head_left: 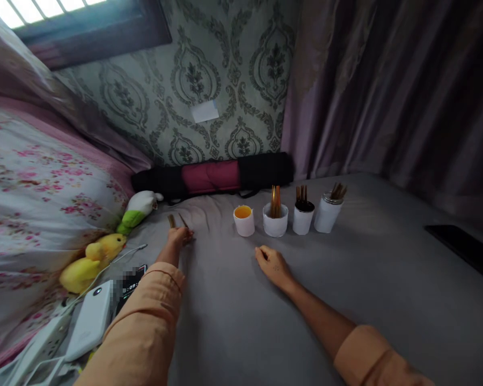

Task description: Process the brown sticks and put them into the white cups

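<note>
On the left of the grey sheet, my left hand point(181, 235) has its fingers closed around thin brown sticks point(171, 221) that look like chopsticks. One stick angles out apart from the others. My right hand point(272, 264) rests on the sheet with its fingers curled in, and nothing shows in it. Just beyond it stands a row of white-wrapped containers: a cup with a yellow inside point(244, 222), a wide cup point(275, 225) with upright sticks, a dark-lined cup point(303, 221) with shorter sticks, and a jar point(328, 215) with sticks leaning right.
A black and maroon rolled bag point(211, 178) lies along the patterned wall. Plush toys point(92, 262), a white power bank point(90, 320) and a phone showing digits point(132, 283) sit at left. A dark flat object point(462, 251) lies far right. Curtains hang on both sides.
</note>
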Motion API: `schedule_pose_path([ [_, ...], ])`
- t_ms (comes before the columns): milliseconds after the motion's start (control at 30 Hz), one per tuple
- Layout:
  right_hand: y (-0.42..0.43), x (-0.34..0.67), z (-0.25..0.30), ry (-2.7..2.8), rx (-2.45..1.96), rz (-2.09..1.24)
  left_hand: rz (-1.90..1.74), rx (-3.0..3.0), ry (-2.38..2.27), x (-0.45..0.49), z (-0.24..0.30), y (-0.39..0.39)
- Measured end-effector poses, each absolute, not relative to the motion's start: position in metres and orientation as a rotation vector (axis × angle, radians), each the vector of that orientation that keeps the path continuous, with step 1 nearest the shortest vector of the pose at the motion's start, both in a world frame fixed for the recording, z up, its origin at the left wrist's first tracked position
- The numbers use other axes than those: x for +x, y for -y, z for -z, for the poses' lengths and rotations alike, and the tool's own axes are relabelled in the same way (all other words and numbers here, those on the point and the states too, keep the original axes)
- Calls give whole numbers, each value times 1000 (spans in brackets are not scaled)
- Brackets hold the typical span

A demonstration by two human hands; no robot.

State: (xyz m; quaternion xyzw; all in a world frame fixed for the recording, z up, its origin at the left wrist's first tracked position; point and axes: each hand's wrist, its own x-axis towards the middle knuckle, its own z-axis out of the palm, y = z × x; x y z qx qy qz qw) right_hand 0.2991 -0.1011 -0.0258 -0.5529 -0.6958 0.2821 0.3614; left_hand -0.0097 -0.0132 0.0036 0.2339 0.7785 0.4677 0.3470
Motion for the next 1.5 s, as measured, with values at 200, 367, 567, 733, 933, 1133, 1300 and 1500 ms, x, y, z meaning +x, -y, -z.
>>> schedule_pose_path([
  [200,101,299,26,1793,-1416,-712,-1397,418,-1769,-3,1,11],
  [367,101,300,27,1790,-1418,-706,-1501,338,-1611,6,4,14],
  [567,101,300,28,1791,-1415,-708,-1518,301,-1427,16,4,23],
  [733,100,299,29,1793,-1410,-704,-1563,268,-1343,24,8,30],
  [933,101,299,27,1791,-1405,-686,-1632,290,-1251,38,14,45],
  [1133,101,300,28,1791,-1389,-684,-1680,390,-1151,65,12,65],
  [1300,101,301,28,1805,-1387,-713,-1676,484,-1117,91,11,83],
  [1500,100,299,26,1810,-1405,-726,-1657,613,-1130,117,16,105],
])
